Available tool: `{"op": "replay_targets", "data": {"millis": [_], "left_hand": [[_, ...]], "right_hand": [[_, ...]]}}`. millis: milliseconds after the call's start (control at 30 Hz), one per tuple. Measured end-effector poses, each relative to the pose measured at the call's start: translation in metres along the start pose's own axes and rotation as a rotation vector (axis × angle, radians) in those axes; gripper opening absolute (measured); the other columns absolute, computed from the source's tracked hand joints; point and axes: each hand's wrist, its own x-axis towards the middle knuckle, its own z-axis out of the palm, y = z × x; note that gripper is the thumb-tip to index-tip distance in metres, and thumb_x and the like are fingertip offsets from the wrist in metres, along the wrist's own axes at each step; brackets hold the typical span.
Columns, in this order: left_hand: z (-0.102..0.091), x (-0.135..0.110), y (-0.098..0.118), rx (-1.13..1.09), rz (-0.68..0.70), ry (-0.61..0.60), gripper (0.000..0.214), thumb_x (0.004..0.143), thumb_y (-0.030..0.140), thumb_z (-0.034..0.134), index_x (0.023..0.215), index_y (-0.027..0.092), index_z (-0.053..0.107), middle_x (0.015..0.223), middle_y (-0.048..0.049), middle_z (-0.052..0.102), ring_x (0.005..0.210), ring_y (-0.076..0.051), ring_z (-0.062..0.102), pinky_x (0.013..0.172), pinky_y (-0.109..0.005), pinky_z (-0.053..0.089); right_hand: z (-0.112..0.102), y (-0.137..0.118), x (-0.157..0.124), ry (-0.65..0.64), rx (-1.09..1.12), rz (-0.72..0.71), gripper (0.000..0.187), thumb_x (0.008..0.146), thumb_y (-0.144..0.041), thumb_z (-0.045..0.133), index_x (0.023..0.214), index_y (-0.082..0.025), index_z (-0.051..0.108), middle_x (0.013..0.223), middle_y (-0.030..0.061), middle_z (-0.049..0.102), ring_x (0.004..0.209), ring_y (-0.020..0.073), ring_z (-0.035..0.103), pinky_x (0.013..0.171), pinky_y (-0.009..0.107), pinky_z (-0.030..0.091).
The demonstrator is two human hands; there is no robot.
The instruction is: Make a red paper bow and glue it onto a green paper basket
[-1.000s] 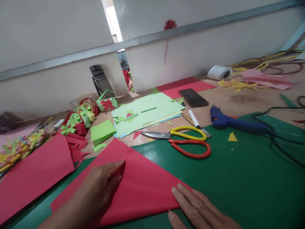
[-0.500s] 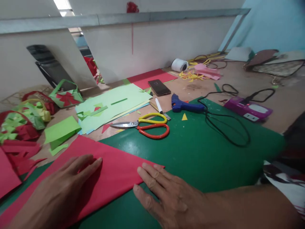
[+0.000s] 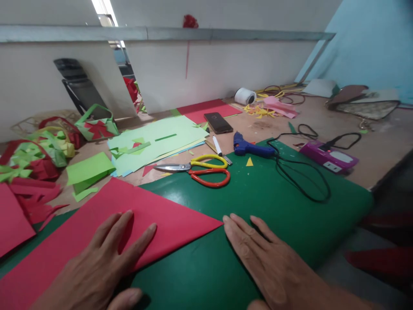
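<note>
A sheet of red paper (image 3: 174, 224), folded to a point on its right side, lies on the green mat (image 3: 322, 232). My left hand (image 3: 106, 258) rests on the paper with its fingers spread, the thumb down beside the near folded edge. At the pointed corner is my right hand (image 3: 267, 262), flat on the mat, its fingers stretched out and the fingertips next to the tip. Beyond the paper lie scissors (image 3: 193, 168) with one yellow and one red handle. A blue glue gun (image 3: 253, 147) lies behind them on the mat's far side.
Behind are light green sheets (image 3: 161, 137), a phone (image 3: 218, 122), a white pen (image 3: 217, 145) and a thread spool (image 3: 244, 96). Small paper baskets (image 3: 97, 127) and red scraps (image 3: 38, 204) crowd the left. A purple power strip (image 3: 329, 156) with a looping black cord lies right.
My right hand has moved right, off the paper's corner and onto the mat. My left hand has spread its fingers and shifted slightly right. The view has shifted a little.
</note>
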Motion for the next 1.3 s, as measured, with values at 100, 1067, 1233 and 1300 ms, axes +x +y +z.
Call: {"op": "replay_targets", "data": {"millis": [100, 1067, 1233, 1300], "left_hand": [[0.007, 0.001, 0.004, -0.005, 0.024, 0.038, 0.086, 0.078, 0.066, 0.048, 0.149, 0.031, 0.014, 0.156, -0.0148, 0.004, 0.132, -0.049, 0.026, 0.087, -0.060, 0.045], [-0.088, 0.048, 0.028, -0.433, -0.271, -0.411, 0.077, 0.089, 0.062, 0.034, 0.148, 0.014, 0.021, 0.150, -0.0261, 0.019, 0.137, -0.045, 0.014, 0.103, -0.068, 0.020], [-0.075, 0.058, 0.016, -0.517, -0.207, -0.327, 0.078, 0.092, 0.061, 0.025, 0.149, 0.008, 0.013, 0.154, -0.0187, 0.007, 0.141, -0.034, 0.005, 0.112, -0.054, 0.017], [-0.071, 0.061, 0.012, -0.523, -0.212, -0.328, 0.078, 0.092, 0.061, 0.021, 0.148, 0.008, 0.013, 0.154, -0.0177, 0.007, 0.142, -0.032, 0.005, 0.113, -0.051, 0.017]], "right_hand": [[-0.002, 0.002, -0.002, 0.031, -0.025, 0.005, 0.100, 0.089, -0.058, 0.042, 0.144, 0.006, -0.011, 0.134, 0.0257, 0.049, 0.124, 0.0387, 0.048, 0.088, 0.059, 0.048], [0.029, -0.003, 0.147, -0.154, 0.242, -0.148, 0.048, 0.094, -0.020, 0.034, 0.141, -0.013, 0.040, 0.149, 0.0118, 0.033, 0.137, 0.0270, 0.030, 0.107, 0.052, 0.033], [0.030, -0.002, 0.147, -0.139, 0.257, -0.160, 0.051, 0.092, -0.019, 0.036, 0.142, -0.010, 0.038, 0.147, 0.0140, 0.034, 0.136, 0.0278, 0.032, 0.106, 0.052, 0.034], [0.027, -0.002, 0.147, -0.151, 0.253, -0.163, 0.053, 0.090, -0.018, 0.038, 0.142, -0.009, 0.037, 0.147, 0.0146, 0.035, 0.136, 0.0286, 0.032, 0.106, 0.052, 0.034]]}}
